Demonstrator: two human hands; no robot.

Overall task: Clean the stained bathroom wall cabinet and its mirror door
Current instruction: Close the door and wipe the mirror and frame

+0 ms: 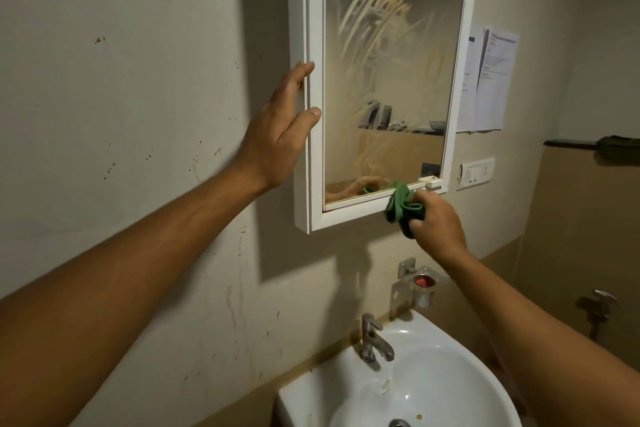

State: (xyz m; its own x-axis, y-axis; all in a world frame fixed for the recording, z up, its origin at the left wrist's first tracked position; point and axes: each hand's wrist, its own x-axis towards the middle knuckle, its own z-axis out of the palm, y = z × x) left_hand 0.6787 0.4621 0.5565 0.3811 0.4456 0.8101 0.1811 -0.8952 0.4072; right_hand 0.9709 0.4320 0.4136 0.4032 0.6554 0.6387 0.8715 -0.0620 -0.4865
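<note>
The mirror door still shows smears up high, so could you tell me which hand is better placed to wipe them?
Probably the right hand: it grips the green cloth at the mirror door; the left hand steadies the frame edge.

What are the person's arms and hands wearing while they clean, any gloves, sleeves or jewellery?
Nothing that shows. The left hand and right hand are bare, with no gloves, rings, watch or bracelet visible. Both forearms are uncovered right to the picture's edge, so no sleeve appears.

Bare wall (pixel 121 87) left of the cabinet (pixel 313 163) is open. Below it, the tap (pixel 375 340), sink (pixel 450 374) and a metal holder (pixel 420 284) crowd the way (papers (pixel 488 80) and a switch plate (pixel 476 173) sit just right).
</note>
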